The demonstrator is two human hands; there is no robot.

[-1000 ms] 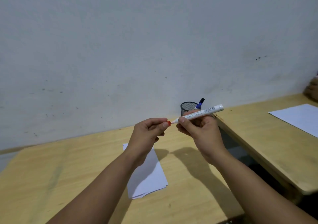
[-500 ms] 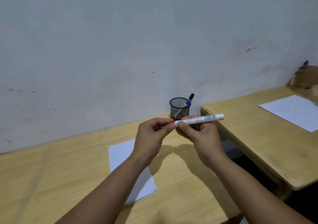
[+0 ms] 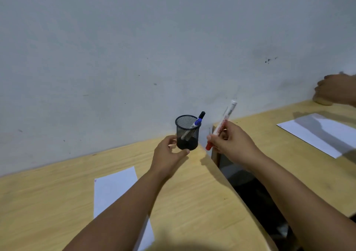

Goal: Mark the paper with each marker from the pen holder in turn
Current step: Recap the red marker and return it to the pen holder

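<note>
A black mesh pen holder [image 3: 187, 139] stands at the far right corner of my wooden desk [image 3: 202, 202]. A blue marker [image 3: 197, 122] leans in it, black cap up, beside a grey pen. My left hand [image 3: 169, 156] curls around the holder's base, thumb at the front and fingers on its left side. Just right of the holder, my right hand [image 3: 231, 144] grips a white marker with a red cap [image 3: 221, 125], tilted steeply with the cap pointing down. White paper [image 3: 115, 193] lies on the desk under my left forearm, with a small red mark [image 3: 95, 180] at its far left corner.
A dark gap [image 3: 244, 185] separates my desk from a second wooden desk [image 3: 279, 154] on the right. That desk carries another white sheet [image 3: 317, 133], and another person's hand [image 3: 335, 92] rests at its far end. A grey wall runs behind both desks.
The red cap went onto the marker. My left hand left the marker and reached forward to the pen holder. My right hand swung the marker from level to steep, cap down.
</note>
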